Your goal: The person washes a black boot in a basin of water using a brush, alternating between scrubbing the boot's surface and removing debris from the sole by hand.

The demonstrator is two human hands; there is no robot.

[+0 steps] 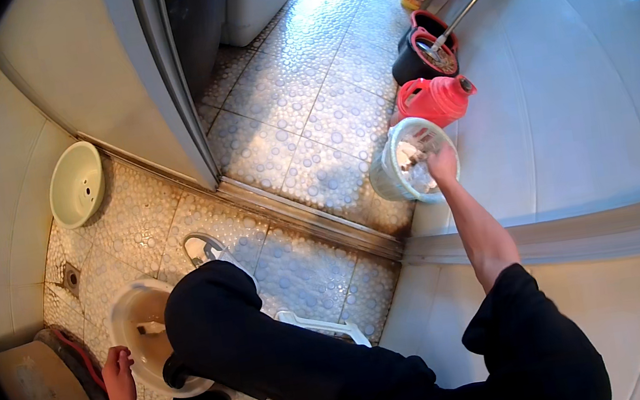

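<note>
Right hand point(441, 162) hides the wastebasket point(392, 175) contents.

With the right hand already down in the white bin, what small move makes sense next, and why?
Probably let go and draw the right hand back out. It reaches into the lined wastebasket among pale scraps, so whatever it carried seems delivered, though the grip is hard to see. The left hand rests at the rim of the white basin.

The person is wearing a black short-sleeved top point(535, 333), its sleeve ending above the elbow and leaving the forearms bare. They are also wearing black trousers point(259, 348) that are lying loose and creased over the legs. On the foot they are wearing a light-coloured slipper with a grey inner sole point(204, 249), and both hands, left point(119, 379) and right point(441, 162), are going ungloved.
</note>
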